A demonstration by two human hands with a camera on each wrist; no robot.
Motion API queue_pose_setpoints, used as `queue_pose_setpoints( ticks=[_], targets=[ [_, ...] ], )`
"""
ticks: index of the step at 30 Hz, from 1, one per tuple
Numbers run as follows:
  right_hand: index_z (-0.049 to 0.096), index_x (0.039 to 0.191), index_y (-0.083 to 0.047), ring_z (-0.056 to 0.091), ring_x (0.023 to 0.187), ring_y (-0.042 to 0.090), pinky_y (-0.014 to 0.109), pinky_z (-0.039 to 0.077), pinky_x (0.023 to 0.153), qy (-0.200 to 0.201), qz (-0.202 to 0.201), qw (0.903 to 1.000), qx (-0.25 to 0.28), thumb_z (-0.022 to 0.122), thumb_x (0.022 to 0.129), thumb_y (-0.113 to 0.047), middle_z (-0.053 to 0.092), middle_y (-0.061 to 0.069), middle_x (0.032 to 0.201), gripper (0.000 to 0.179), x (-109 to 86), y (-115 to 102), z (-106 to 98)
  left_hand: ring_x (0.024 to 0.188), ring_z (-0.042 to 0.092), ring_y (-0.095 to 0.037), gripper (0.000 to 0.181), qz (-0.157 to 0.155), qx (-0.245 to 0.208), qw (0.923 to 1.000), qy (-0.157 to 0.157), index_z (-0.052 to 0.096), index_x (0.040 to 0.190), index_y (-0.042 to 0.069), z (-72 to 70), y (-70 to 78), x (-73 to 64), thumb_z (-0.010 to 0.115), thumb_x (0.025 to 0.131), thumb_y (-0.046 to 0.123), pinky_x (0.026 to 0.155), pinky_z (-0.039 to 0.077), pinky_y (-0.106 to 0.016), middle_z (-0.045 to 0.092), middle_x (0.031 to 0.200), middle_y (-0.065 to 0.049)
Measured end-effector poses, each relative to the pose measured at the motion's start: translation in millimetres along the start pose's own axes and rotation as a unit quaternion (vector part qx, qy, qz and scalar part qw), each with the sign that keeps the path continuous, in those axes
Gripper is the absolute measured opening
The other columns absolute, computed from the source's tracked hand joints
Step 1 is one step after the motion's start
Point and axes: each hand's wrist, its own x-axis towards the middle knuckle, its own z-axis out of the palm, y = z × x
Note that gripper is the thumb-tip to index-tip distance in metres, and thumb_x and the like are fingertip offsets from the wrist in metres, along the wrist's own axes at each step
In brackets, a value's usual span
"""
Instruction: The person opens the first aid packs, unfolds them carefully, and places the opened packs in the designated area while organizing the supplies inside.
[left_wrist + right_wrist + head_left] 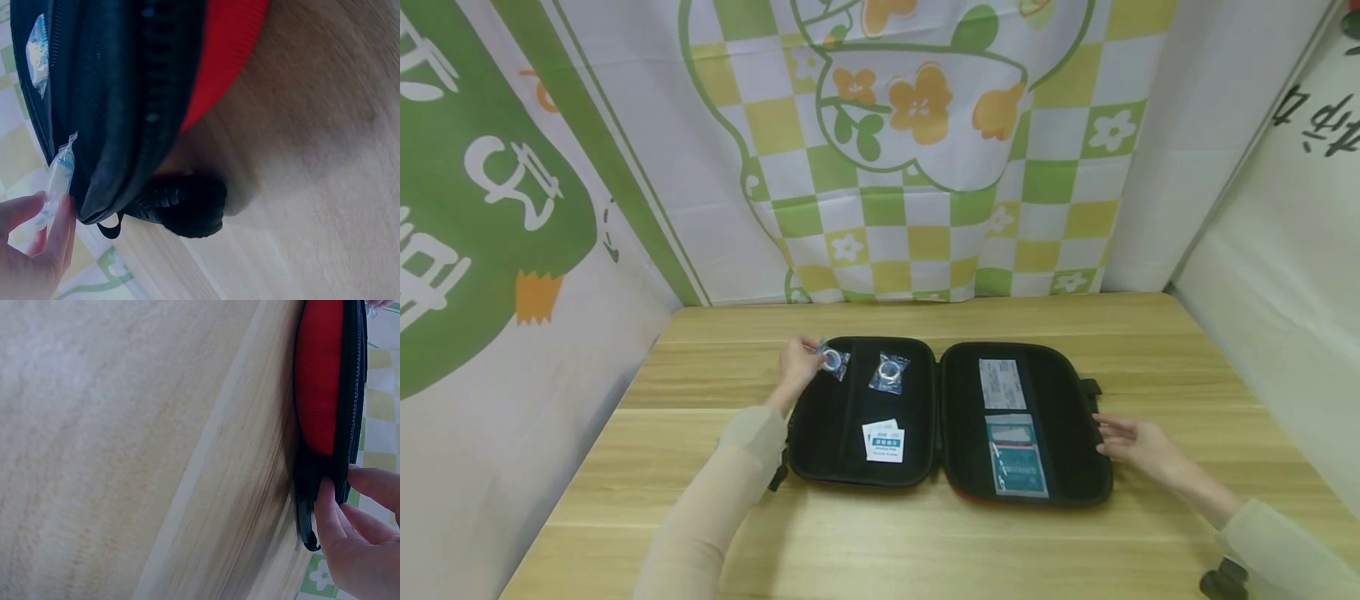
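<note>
Case with "Alcohol Pad" packet, roll in left fingers

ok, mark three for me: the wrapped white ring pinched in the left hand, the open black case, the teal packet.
Held wrapped ring (832, 360): head view, middle of the ring.
Black case (1070, 417): head view, bare lining of its right half.
Teal packet (1019, 468): head view, its teal face.
</note>
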Motion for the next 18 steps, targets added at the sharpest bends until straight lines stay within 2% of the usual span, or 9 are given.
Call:
queue_pose_setpoints(
  ticks=[2, 3, 4, 9, 10, 11, 12, 14, 18],
  targets=[
    [0.033, 0.120, 0.023, 0.051, 0.099, 0.045, 0.031, 0.053, 0.073, 0.001, -0.003, 1.0000, 0.006, 0.055, 0.082, 0.002, 0.041, 0.042, 0.114, 0.049, 0.1, 0, 0, 0.049, 0.058, -0.016, 0.018, 0.008, 0.002, 1.0000, 0.001, 0.056, 0.079, 0.004, 5.7, -9.8, 5.7, 0.066, 0.065, 0.000, 0.042, 0.049, -0.024, 0.061, 0.067, -0.010],
    [0.033, 0.120, 0.024, 0.051, 0.099, 0.044, 0.030, 0.053, 0.073, 0.000, -0.003, 1.0000, 0.009, 0.055, 0.082, 0.002, 0.041, 0.042, 0.114, 0.049, 0.1, 0, 0, 0.047, 0.057, -0.016, 0.019, 0.010, 0.010, 0.9998, 0.010, 0.055, 0.078, 0.004, 15.2, -28.2, 18.1, 0.067, 0.063, 0.000, 0.040, 0.048, -0.025, 0.060, 0.065, -0.010],
    [0.033, 0.120, 0.024, 0.051, 0.099, 0.044, 0.030, 0.053, 0.073, 0.000, -0.004, 0.9999, 0.012, 0.055, 0.082, 0.003, 0.041, 0.043, 0.114, 0.049, 0.2, 0, 0, 0.051, 0.059, -0.017, 0.020, 0.005, 0.016, 0.9999, 0.000, 0.057, 0.081, 0.005, 16.4, -30.3, 19.6, 0.068, 0.065, 0.002, 0.044, 0.050, -0.026, 0.061, 0.068, -0.010],
    [0.033, 0.120, 0.024, 0.049, 0.100, 0.045, 0.029, 0.053, 0.073, 0.000, -0.003, 0.9999, 0.016, 0.055, 0.082, 0.003, 0.040, 0.043, 0.115, 0.049, -0.1, -1, 0, 0.049, 0.059, -0.017, 0.020, 0.036, 0.012, 0.9993, 0.006, 0.057, 0.078, 0.004, 20.7, -28.7, 15.5, 0.070, 0.064, 0.001, 0.042, 0.048, -0.025, 0.061, 0.064, -0.011],
    [0.033, 0.120, 0.024, 0.049, 0.100, 0.045, 0.029, 0.053, 0.073, 0.001, -0.003, 0.9999, 0.015, 0.055, 0.082, 0.003, 0.040, 0.042, 0.115, 0.049, -0.2, -1, 0, 0.052, 0.060, -0.018, 0.020, 0.026, 0.007, 0.9996, -0.005, 0.058, 0.080, 0.003, 20.8, -28.0, 15.5, 0.071, 0.065, 0.003, 0.045, 0.050, -0.025, 0.062, 0.067, -0.011],
    [0.033, 0.120, 0.024, 0.050, 0.100, 0.045, 0.029, 0.053, 0.073, 0.001, -0.003, 0.9999, 0.014, 0.055, 0.082, 0.003, 0.040, 0.042, 0.115, 0.049, -0.2, 0, 0, 0.048, 0.059, -0.016, 0.019, 0.034, -0.005, 0.9994, 0.005, 0.057, 0.077, 0.003, 24.5, -33.3, 18.4, 0.069, 0.063, -0.001, 0.041, 0.048, -0.023, 0.061, 0.063, -0.011],
    [0.033, 0.120, 0.024, 0.050, 0.100, 0.045, 0.030, 0.053, 0.073, 0.001, -0.003, 0.9999, 0.013, 0.055, 0.082, 0.003, 0.040, 0.042, 0.115, 0.048, -0.2, 0, 0, 0.048, 0.059, -0.016, 0.019, 0.026, -0.012, 0.9996, 0.003, 0.057, 0.076, 0.003, 28.0, -38.4, 22.2, 0.069, 0.063, -0.001, 0.041, 0.049, -0.023, 0.061, 0.064, -0.011],
    [0.033, 0.120, 0.023, 0.051, 0.099, 0.045, 0.030, 0.053, 0.073, 0.001, -0.003, 0.9999, 0.010, 0.055, 0.082, 0.002, 0.041, 0.042, 0.115, 0.049, -0.3, 1, 0, 0.050, 0.060, -0.017, 0.020, 0.000, -0.027, 0.9996, -0.003, 0.059, 0.078, 0.003, 38.3, -56.6, 36.2, 0.071, 0.062, 0.000, 0.042, 0.050, -0.024, 0.063, 0.067, -0.011],
    [0.033, 0.121, 0.023, 0.052, 0.099, 0.043, 0.030, 0.053, 0.073, 0.001, 0.000, 0.9999, 0.012, 0.054, 0.083, 0.003, 0.041, 0.042, 0.115, 0.048, -0.2, 2, 1, 0.046, 0.058, -0.015, 0.023, -0.026, -0.026, 0.9992, 0.017, 0.060, 0.076, 0.006, 68.5, -111.4, 75.5, 0.070, 0.057, -0.002, 0.038, 0.049, -0.024, 0.062, 0.069, -0.009]
  ],
)
